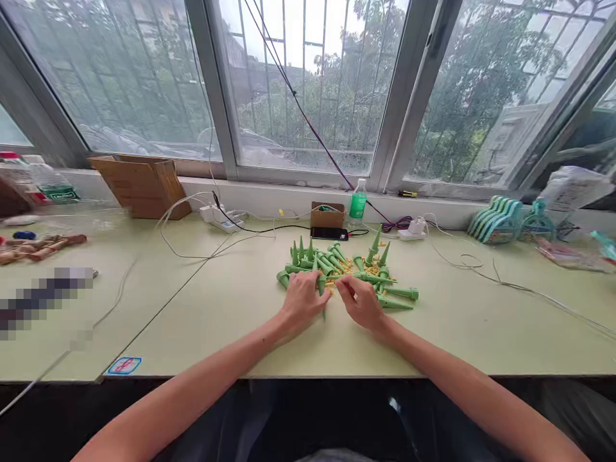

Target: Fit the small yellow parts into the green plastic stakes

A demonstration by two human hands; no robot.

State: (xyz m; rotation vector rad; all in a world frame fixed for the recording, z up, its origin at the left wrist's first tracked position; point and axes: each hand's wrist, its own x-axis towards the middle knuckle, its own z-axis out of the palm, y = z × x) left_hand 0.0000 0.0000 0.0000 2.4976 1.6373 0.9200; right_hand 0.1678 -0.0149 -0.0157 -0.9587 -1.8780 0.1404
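My left hand (303, 296) is closed around a green plastic spike (322, 287), whose tapered point hangs down past my fingers. Just to the right, my right hand (362, 303) has its fingers pressed together in a pinch; whatever may be between the fingertips is too small or hidden to name. In front of both hands lies a pile of similar green spikes (400, 292), some standing point up and others on their sides. Small yellow pieces (344, 264) are scattered among them.
Behind the pile are a dark phone (329, 234), a small cardboard box (321, 216) and a green-labelled bottle (358, 203). Cables and power strips (225, 221) run along the window side. Hangers (495, 221) stand at right, a larger carton (144, 186) at left.
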